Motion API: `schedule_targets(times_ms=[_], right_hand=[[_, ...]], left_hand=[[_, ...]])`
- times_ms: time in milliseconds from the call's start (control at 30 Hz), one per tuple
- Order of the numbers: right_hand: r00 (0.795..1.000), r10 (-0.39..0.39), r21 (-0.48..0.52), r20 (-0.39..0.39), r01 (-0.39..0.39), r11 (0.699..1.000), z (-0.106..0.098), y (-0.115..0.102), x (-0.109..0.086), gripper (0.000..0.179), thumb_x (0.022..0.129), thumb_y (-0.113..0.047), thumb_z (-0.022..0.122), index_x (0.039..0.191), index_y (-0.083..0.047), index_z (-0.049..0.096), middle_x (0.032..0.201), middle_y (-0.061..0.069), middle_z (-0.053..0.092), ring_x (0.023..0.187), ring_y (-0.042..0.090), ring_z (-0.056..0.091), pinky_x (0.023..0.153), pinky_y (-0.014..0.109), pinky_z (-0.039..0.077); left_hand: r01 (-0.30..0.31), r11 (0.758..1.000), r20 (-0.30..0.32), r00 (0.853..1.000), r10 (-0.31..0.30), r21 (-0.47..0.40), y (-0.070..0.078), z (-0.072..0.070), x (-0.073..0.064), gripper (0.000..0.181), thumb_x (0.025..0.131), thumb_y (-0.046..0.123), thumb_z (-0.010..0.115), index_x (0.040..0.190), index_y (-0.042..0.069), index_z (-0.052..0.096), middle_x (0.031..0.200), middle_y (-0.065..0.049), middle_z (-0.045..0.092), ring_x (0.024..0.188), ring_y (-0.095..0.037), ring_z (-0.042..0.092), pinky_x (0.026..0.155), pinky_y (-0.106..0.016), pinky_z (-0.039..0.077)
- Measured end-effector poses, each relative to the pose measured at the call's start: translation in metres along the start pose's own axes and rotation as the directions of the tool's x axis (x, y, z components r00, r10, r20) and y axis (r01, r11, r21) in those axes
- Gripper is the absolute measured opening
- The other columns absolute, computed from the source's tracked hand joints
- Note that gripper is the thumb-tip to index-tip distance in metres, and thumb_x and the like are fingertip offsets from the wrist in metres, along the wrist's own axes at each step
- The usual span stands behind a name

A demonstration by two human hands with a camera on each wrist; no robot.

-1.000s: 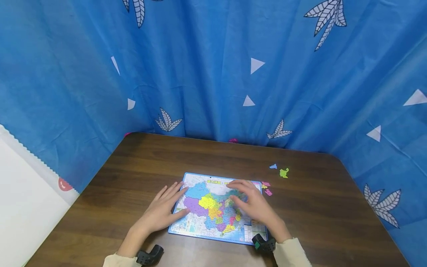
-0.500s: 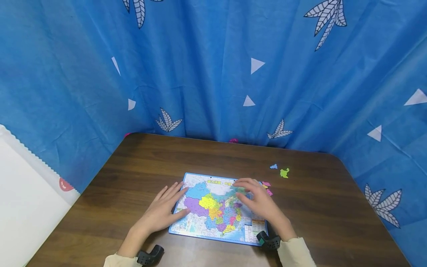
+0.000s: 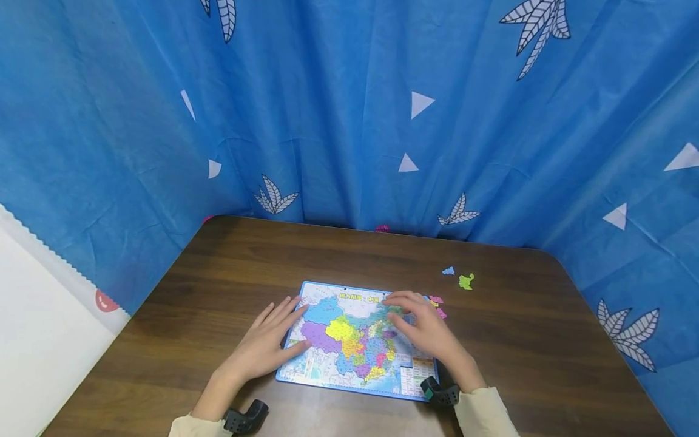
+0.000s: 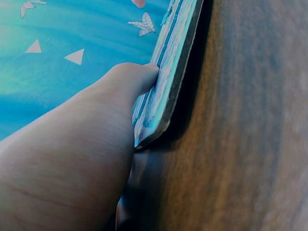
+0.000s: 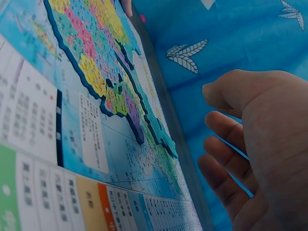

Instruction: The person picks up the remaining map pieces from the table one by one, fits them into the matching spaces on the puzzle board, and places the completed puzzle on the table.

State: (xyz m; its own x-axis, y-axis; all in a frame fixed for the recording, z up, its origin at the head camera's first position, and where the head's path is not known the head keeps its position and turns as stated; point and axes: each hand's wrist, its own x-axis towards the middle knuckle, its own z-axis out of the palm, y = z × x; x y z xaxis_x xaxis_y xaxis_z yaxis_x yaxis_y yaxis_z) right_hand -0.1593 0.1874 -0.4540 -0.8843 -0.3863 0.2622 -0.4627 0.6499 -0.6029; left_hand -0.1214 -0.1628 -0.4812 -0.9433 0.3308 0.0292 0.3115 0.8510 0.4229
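A map jigsaw board (image 3: 317, 370) with a blue rim lies flat on the table, colourful raised pieces forming most of the map. My left hand (image 3: 267, 346) rests on its left edge, fingers straight and spread; in the left wrist view the thumb (image 4: 139, 77) touches the board's surface. Over the upper right part hovers my right hand (image 3: 428, 331), fingers slightly bent. The right wrist view shows that hand (image 5: 269, 125) apart from the board, with nothing seen between thumb and fingers. A dark gap and a purple piece (image 5: 131, 113) show on the map there.
On the brown wooden table (image 3: 519, 340), a blue puzzle piece (image 3: 448, 271) and a green piece (image 3: 466, 281) lie beyond the board's upper right corner. Pink pieces (image 3: 436, 299) and a partly hidden yellow one lie beside its right edge. A blue curtain (image 3: 349, 121) hangs behind.
My right hand has shifted slightly right over the board, uncovering more of the map and title, and has barely moved in the last half second. My left hand stays in place.
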Motion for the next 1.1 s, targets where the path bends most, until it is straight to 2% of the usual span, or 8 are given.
schedule_targets(times_ms=[133,400,600,867,1100], right_hand=[[1.000,0.014,0.001,0.010,-0.014,1.000,0.001,0.001,-0.002,0.028,0.090,-0.025,0.069,0.117,-0.025,0.068,0.124,-0.015,0.060,0.119,0.013,0.056,0.093,0.042,0.053],[0.996,0.037,0.024,0.075,-0.039,0.999,0.009,0.002,-0.007,0.026,0.089,-0.023,0.071,0.114,-0.024,0.069,0.111,-0.016,0.067,0.091,0.002,0.061,0.080,0.023,0.055],[0.986,0.044,0.047,0.163,-0.053,0.998,0.018,-0.002,-0.012,0.023,0.090,-0.030,0.068,0.113,-0.029,0.069,0.108,-0.021,0.066,0.095,0.000,0.059,0.086,0.026,0.054],[0.991,0.034,-0.008,0.128,-0.033,0.999,0.023,-0.008,-0.001,0.023,0.089,-0.028,0.070,0.112,-0.033,0.069,0.106,-0.026,0.062,0.096,-0.003,0.056,0.088,0.026,0.053],[0.990,0.058,-0.009,0.125,-0.058,0.998,0.023,-0.010,-0.004,0.023,0.089,-0.028,0.070,0.110,-0.034,0.070,0.105,-0.027,0.062,0.095,-0.002,0.056,0.087,0.026,0.053]], left_hand=[[0.002,1.000,0.009,1.000,-0.002,-0.002,0.000,0.001,-0.002,0.080,0.085,0.072,0.046,0.151,0.029,0.033,0.160,0.001,0.023,0.149,-0.029,0.016,0.119,-0.057,0.009],[0.004,1.000,0.015,1.000,-0.004,-0.004,-0.001,0.006,-0.005,0.079,0.086,0.070,0.049,0.151,0.029,0.032,0.160,0.002,0.023,0.149,-0.027,0.016,0.119,-0.056,0.008],[-0.030,0.999,-0.003,1.000,0.030,-0.013,-0.002,0.005,-0.006,0.078,0.087,0.068,0.050,0.151,0.027,0.033,0.160,0.001,0.023,0.149,-0.028,0.017,0.119,-0.056,0.009],[-0.057,0.998,-0.035,0.998,0.058,0.021,0.000,-0.008,0.002,0.077,0.087,0.066,0.051,0.151,0.027,0.032,0.160,0.001,0.023,0.149,-0.027,0.018,0.119,-0.054,0.010],[-0.073,0.997,-0.033,0.997,0.073,0.023,-0.002,-0.004,0.000,0.078,0.087,0.067,0.049,0.152,0.028,0.030,0.161,0.001,0.022,0.149,-0.027,0.018,0.120,-0.053,0.010]])
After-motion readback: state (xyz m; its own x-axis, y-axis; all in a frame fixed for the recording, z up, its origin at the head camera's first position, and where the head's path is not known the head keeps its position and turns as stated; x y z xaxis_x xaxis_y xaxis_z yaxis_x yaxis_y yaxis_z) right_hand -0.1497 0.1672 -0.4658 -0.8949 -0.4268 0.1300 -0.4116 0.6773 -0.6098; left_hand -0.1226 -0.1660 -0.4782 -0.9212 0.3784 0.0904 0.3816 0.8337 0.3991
